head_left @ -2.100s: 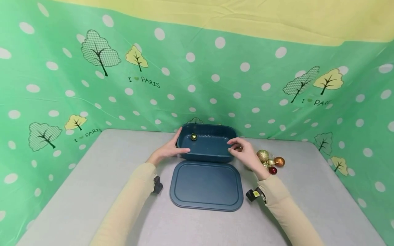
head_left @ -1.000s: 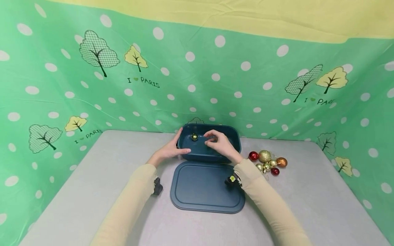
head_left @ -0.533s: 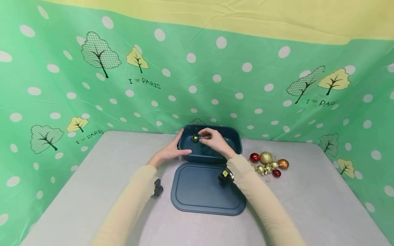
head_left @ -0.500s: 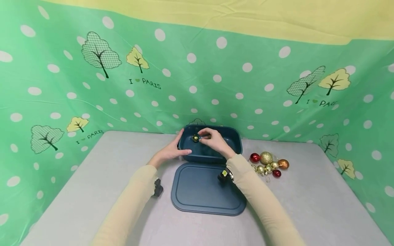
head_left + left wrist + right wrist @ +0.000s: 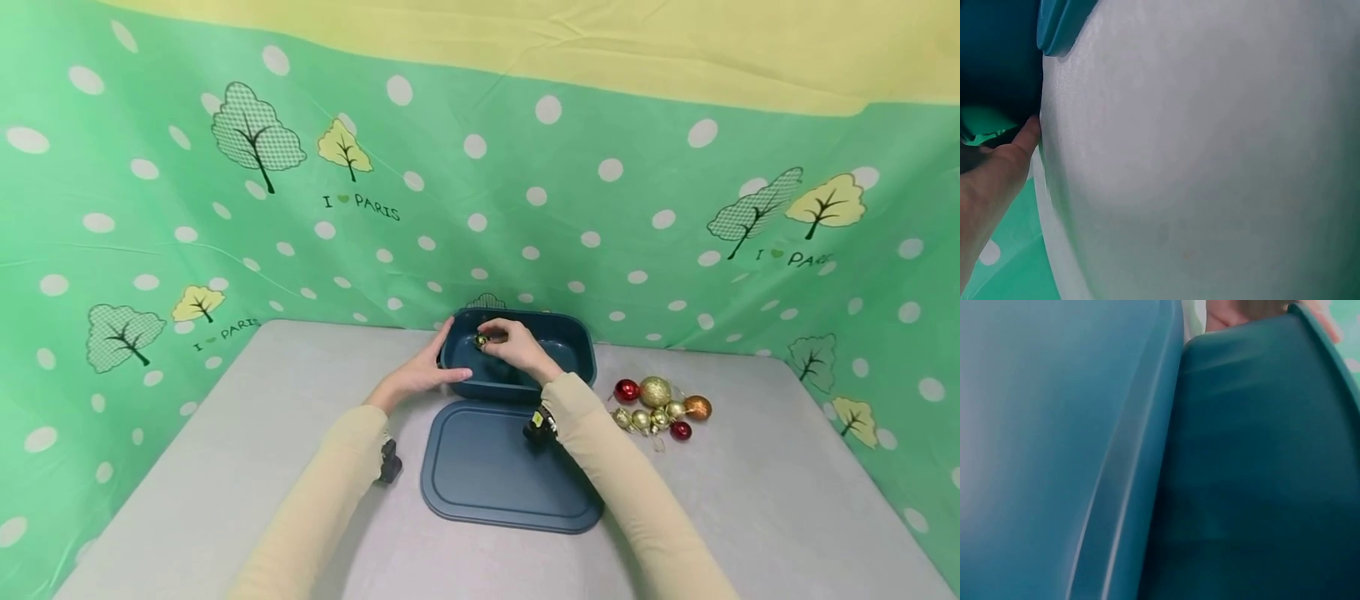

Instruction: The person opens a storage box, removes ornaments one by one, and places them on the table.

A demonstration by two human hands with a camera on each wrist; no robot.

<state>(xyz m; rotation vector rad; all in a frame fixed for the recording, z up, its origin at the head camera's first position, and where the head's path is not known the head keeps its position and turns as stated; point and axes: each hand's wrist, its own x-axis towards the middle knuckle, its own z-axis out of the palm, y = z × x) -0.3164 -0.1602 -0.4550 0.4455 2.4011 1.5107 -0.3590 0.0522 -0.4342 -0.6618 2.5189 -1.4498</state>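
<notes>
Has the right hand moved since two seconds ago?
Yes. The right hand has gone left, from the box's right end by the baubles to the gold ball at its left end.

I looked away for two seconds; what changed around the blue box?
The right hand moved from the ornament pile leftward into the blue box, reaching the gold ball there. The left hand stayed on the box's left end; the lid stayed flat.

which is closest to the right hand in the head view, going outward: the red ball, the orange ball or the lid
From the right hand:
1. lid, just below it, in front of the box.
2. red ball, left end of the cluster to its right.
3. orange ball, far right end of that cluster.
</notes>
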